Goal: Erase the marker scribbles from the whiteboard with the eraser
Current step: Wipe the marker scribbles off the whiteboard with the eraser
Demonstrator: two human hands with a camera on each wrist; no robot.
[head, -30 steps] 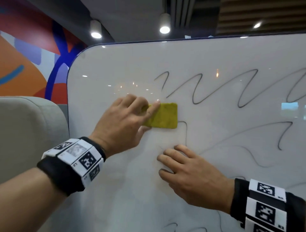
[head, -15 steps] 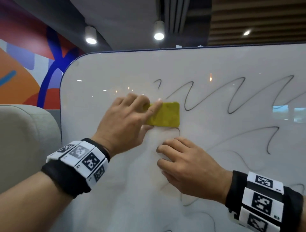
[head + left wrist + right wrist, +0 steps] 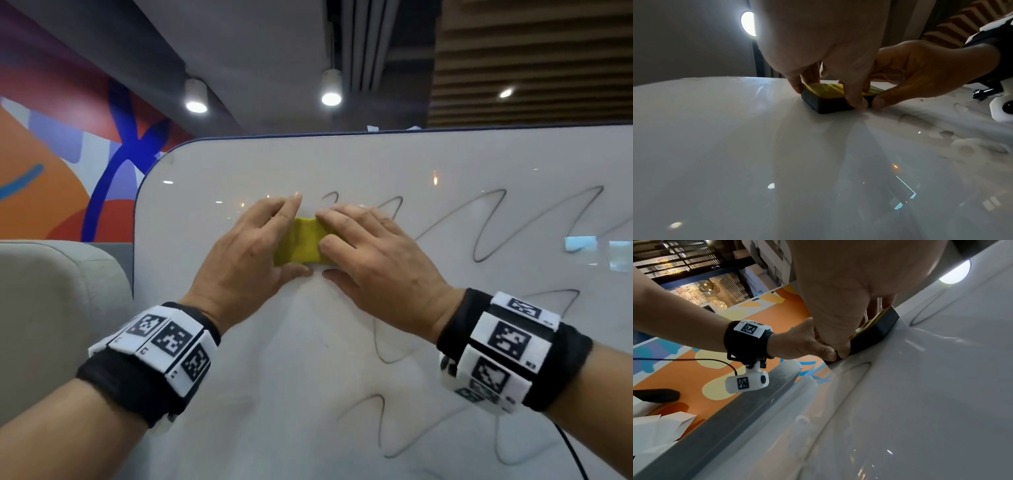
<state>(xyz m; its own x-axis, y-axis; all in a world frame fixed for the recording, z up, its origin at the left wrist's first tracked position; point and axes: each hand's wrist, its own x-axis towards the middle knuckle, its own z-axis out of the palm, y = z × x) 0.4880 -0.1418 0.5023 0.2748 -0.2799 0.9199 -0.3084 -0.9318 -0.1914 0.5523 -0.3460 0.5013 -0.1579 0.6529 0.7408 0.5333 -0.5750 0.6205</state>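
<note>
A yellow-topped eraser (image 3: 301,245) with a dark base lies flat against the whiteboard (image 3: 274,377), near its upper left. My left hand (image 3: 279,236) grips the eraser's left end, fingers above and thumb below. My right hand (image 3: 325,245) pinches its right end the same way. Black zigzag scribbles (image 3: 486,233) run to the right of the hands, and more loops (image 3: 380,425) sit lower down. The left wrist view shows the eraser (image 3: 824,100) held by both thumbs along its near edge. In the right wrist view the eraser (image 3: 877,331) presses on the board beside a line.
A grey padded seat back (image 3: 58,308) stands left of the board's rounded edge. Behind it is an orange, red and blue mural wall (image 3: 68,178). Ceiling lamps (image 3: 331,97) shine above. A thin black cable (image 3: 575,455) hangs from my right wristband.
My right hand has left the board below the eraser and now grips the eraser's right end. The eraser has moved up toward the left end of the top scribble.
</note>
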